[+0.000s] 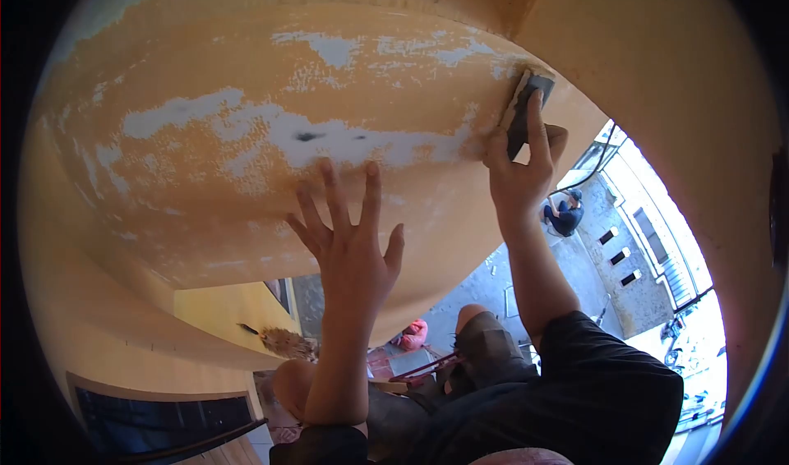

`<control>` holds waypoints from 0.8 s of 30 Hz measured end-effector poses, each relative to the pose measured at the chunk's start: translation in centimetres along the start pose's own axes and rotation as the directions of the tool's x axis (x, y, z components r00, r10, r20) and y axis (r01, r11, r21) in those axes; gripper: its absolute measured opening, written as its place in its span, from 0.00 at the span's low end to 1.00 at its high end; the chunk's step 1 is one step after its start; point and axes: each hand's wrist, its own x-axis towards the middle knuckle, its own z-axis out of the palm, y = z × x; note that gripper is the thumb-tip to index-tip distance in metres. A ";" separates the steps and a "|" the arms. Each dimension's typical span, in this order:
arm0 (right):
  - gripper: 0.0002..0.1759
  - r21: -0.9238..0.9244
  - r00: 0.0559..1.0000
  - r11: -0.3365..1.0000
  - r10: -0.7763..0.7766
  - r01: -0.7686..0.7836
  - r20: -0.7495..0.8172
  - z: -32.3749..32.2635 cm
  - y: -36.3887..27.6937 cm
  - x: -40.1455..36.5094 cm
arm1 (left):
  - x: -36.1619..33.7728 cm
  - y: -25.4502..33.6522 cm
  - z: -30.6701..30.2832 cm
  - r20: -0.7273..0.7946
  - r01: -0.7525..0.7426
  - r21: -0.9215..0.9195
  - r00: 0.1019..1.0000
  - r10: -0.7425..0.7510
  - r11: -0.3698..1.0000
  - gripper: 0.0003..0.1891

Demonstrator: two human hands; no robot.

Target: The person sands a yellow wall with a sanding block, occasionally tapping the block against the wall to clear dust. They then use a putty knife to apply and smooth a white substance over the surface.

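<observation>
My right hand (530, 157) grips a grey sanding block (518, 124), fingers wrapped round it, near the right end of the wall surface. The block's light-coloured edge lies against the surface. Spread wide, my left hand (353, 255) has its fingertips at the same orange-painted wall (427, 194), just under a white patch (271, 132). That patch is uneven, with two small dark marks in it. More white streaks run along the upper part and left side.
A brush with tan bristles (283, 342) lies on a yellow ledge (218, 313) at lower left. Far below, a person (565, 212) crouches on the grey floor. Red bars (423, 368) and a pink bundle (413, 333) show near my legs. A dark cable (598, 163) hangs at right.
</observation>
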 end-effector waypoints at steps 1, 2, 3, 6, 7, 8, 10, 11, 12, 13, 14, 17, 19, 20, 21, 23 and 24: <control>0.34 -0.009 1.000 1.000 -0.003 0.003 0.004 -0.5 0.3 -0.4 | -0.2 0.1 0.1 0.004 -0.001 -0.009 1.000 0.001 1.000 0.42; 0.34 -0.019 0.999 1.000 0.001 0.000 0.051 -0.9 0.6 -1.2 | -0.3 -0.1 0.1 0.002 -0.007 -0.014 1.000 0.007 1.000 0.42; 0.33 -0.019 0.995 1.000 0.002 -0.001 0.096 -1.2 0.6 -1.7 | -0.2 -0.3 0.1 -0.008 -0.010 -0.012 1.000 0.009 1.000 0.42; 0.34 -0.022 0.996 1.000 -0.003 0.005 0.093 -0.8 0.8 -0.5 | 0.0 0.1 0.0 0.009 0.004 -0.010 1.000 -0.004 1.000 0.41; 0.34 -0.017 0.999 1.000 0.010 -0.009 0.046 -0.6 0.6 0.3 | -0.1 0.2 0.0 0.024 0.009 -0.017 1.000 -0.008 1.000 0.41; 0.34 -0.001 1.000 1.000 0.020 -0.020 0.011 -0.2 0.3 0.7 | 0.0 0.1 0.0 0.005 0.007 -0.011 1.000 -0.007 1.000 0.41; 0.34 -0.055 0.999 0.998 0.022 -0.019 0.039 -0.5 0.3 -0.6 | -0.2 -0.1 0.1 -0.014 -0.008 -0.008 1.000 0.008 1.000 0.41; 0.34 -0.088 0.998 0.996 0.017 -0.012 0.057 -0.6 0.4 -1.3 | -0.3 -0.3 0.1 -0.008 -0.008 -0.017 1.000 0.008 1.000 0.41; 0.34 -0.045 0.997 0.999 0.007 -0.004 0.071 -1.0 0.0 -2.1 | -0.2 -0.5 0.1 -0.007 -0.002 -0.020 1.000 0.002 1.000 0.41; 0.34 -0.030 0.998 1.000 0.002 0.000 0.070 -0.6 0.3 -1.9 | 0.0 -0.5 0.0 -0.017 0.006 -0.011 1.000 -0.006 1.000 0.41; 0.34 -0.023 0.999 1.000 0.013 -0.012 0.046 -0.3 0.6 -1.6 | 0.1 -0.3 0.0 -0.017 0.008 -0.010 1.000 -0.008 1.000 0.41; 0.35 -0.036 0.998 0.998 0.046 -0.045 0.031 0.1 -0.6 -0.2 | -0.1 -0.4 0.1 -0.003 0.012 -0.022 1.000 -0.012 1.000 0.41; 0.35 -0.023 0.999 0.999 0.046 -0.046 -0.004 0.4 -0.5 -0.7 | -0.1 -0.4 0.3 -0.032 -0.006 -0.034 0.999 0.005 0.999 0.41; 0.35 -0.061 0.999 0.998 -0.025 0.028 0.038 0.0 0.2 -2.0 | -0.3 -0.5 0.4 -0.041 -0.003 -0.045 0.999 0.001 0.999 0.42; 0.35 -0.045 0.995 0.999 -0.009 0.014 0.104 -0.6 0.0 -3.0 | -0.2 -0.6 0.5 -0.057 0.005 -0.049 0.998 -0.008 0.999 0.43; 0.35 -0.028 0.997 0.999 -0.045 0.047 0.066 -0.2 1.1 -2.4 | 0.1 -0.4 0.6 -0.071 0.014 -0.043 0.997 -0.017 0.999 0.43; 0.35 -0.017 0.999 0.999 -0.030 0.030 0.029 0.1 0.4 -1.3 | 0.2 -0.2 0.3 -0.045 0.011 -0.023 0.999 -0.012 1.000 0.42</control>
